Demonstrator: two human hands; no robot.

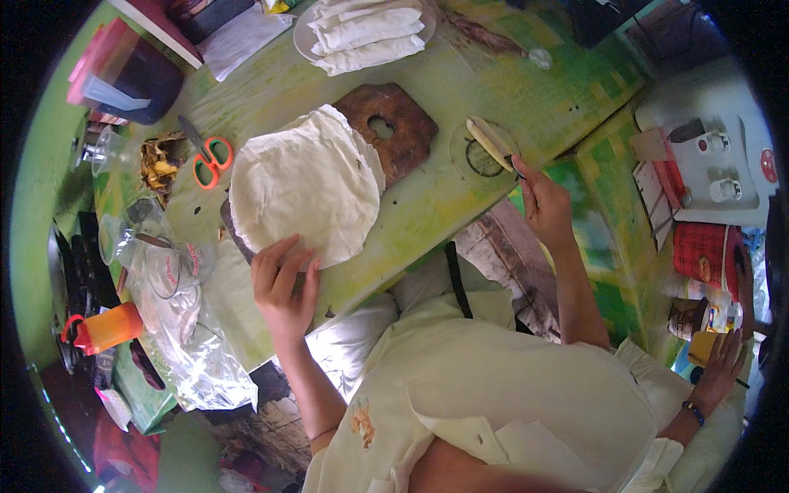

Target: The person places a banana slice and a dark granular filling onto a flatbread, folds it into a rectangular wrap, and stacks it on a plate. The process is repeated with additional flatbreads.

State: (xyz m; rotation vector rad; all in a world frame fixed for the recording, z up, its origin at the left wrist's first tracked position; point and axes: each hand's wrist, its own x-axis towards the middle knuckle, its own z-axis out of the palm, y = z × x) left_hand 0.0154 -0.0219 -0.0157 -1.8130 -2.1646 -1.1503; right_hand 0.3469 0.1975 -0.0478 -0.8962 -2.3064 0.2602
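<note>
Left hand [283, 283]: fingers loosely spread, thumb apart, tips resting at the near edge of a round white wrapper sheet [304, 189]; presumably this steadies it. Right hand [544, 205]: thumb and fingers pinching the near end of a long pale piece, probably banana [488, 140], over a clear round dish [468, 175]; an end grip likely leaves the rest free.

Sheet lies on a brown board [411, 131] with a hole; board probably gives a flat, firm base. Sheet overhangs it; layers beneath, if any, not countable. Farther out, the plate [301, 41] carries white rolls [370, 37].

Counts: sheet, 1 visible outline; pale piece, 1; board, 1; dish, 1; plate, 1; rolls, at least 4; orange-handled scissors [203, 150], 1 pair; orange bottle [113, 329], 1; co-worker's hand [719, 366], 1, at far right.
</note>
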